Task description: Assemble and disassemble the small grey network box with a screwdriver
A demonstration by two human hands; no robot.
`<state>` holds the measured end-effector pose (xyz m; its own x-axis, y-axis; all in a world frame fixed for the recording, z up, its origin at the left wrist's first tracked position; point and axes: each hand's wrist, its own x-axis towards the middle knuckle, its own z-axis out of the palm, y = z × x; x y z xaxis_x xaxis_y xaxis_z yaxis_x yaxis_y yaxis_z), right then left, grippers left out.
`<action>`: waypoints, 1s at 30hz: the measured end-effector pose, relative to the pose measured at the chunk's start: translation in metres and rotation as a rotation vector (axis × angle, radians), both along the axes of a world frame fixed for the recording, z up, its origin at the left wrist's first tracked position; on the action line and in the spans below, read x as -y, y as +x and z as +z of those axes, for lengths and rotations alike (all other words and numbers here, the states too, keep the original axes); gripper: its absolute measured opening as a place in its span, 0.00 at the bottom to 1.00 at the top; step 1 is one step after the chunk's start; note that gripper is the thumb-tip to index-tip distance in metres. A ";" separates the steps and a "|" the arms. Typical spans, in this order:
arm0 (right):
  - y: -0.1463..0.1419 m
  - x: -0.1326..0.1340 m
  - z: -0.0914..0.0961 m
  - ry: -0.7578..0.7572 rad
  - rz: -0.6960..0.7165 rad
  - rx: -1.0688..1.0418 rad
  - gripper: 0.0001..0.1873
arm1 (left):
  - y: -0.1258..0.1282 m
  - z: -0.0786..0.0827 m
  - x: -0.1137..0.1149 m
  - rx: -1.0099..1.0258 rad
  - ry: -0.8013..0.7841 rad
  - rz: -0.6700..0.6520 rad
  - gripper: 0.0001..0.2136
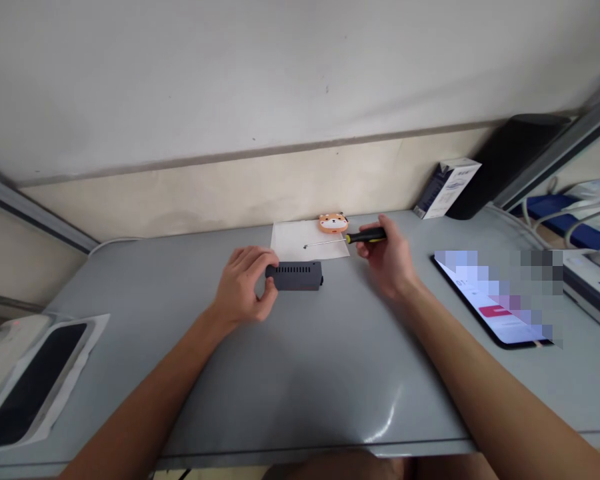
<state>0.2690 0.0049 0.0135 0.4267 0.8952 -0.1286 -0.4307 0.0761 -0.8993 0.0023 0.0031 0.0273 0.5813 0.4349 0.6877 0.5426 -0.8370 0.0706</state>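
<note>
My left hand [246, 283] grips the left end of a dark grey box with a row of vent slots [297, 276], which rests on the grey table. In my right hand [387, 257] is a screwdriver [365, 236] with a black and yellow handle, its shaft pointing left. A tiny dark piece, perhaps a screw, shows at the screwdriver's tip, above a white sheet of paper [293, 241]. The tip is apart from the box, a little behind it. An orange animal-face case [333, 223] sits at the paper's back right corner.
A lit tablet [490, 303] lies on the right, beside a power strip [593, 287]. At the back right stand a small carton [447, 189] and a black cylinder [505, 163]. A dark-screened phone [35, 383] lies at the left. The wall runs along the table's back edge.
</note>
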 end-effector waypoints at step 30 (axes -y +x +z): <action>0.007 -0.002 0.000 -0.057 -0.071 0.001 0.15 | 0.020 -0.012 0.013 -0.166 0.030 0.018 0.17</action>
